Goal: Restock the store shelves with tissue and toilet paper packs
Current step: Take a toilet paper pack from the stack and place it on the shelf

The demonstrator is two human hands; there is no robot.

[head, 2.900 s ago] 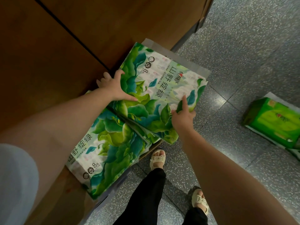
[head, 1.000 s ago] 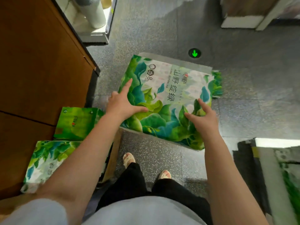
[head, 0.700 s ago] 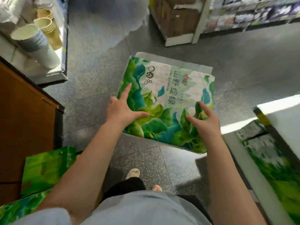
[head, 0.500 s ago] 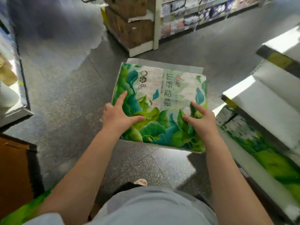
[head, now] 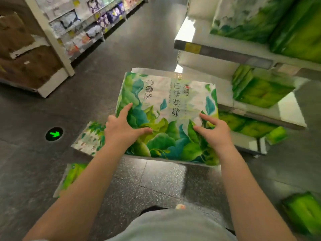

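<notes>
Tissue pack (head: 166, 119) hung between your left hand (head: 121, 131) and right hand (head: 213, 134), both gripping its near edge; shelves (head: 225, 51) lay at 2 o'clock. It looked bulky, light, squashy and slippery-wrapped, so hold the side edges

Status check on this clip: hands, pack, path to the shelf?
Left hand and right hand grip the leaf-print pack, carried flat. Shelf ahead right. Nothing between.
</notes>
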